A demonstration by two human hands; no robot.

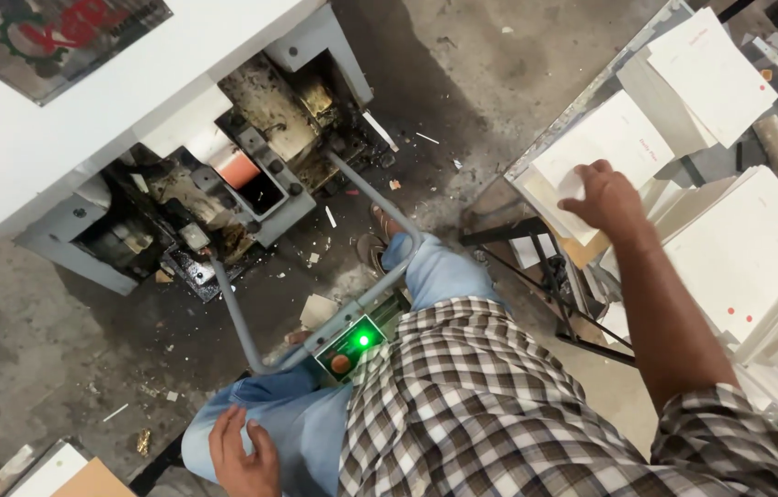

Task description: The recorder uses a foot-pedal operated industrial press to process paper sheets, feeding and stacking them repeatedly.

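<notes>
**Right hand on a white card stack, left hand resting on the knee**

A large white-topped machine [85, 120] fills the upper left, its open, grimy metal workings facing the seated person. A bent grey tube frame [380, 198] runs from the machine towards the person's lap, and a small control box [352, 345] with a lit green lamp and a red button sits at its near end, between the knees. The floor [463, 83] is stained concrete strewn with paper scraps.

To the right stands a cluttered table [592, 92] carrying several piles of white cards, some marked with small red dots. The right hand [605, 198] reaches out over the nearest stack of white cards [605, 138], palm down, fingers curled over the top sheet and touching it; whether it actually grips the sheet cannot be told. The left hand [243, 453] lies well apart from that stack, at the bottom of the view, flat and relaxed on the left knee of the blue jeans [297, 423], holding nothing.
</notes>
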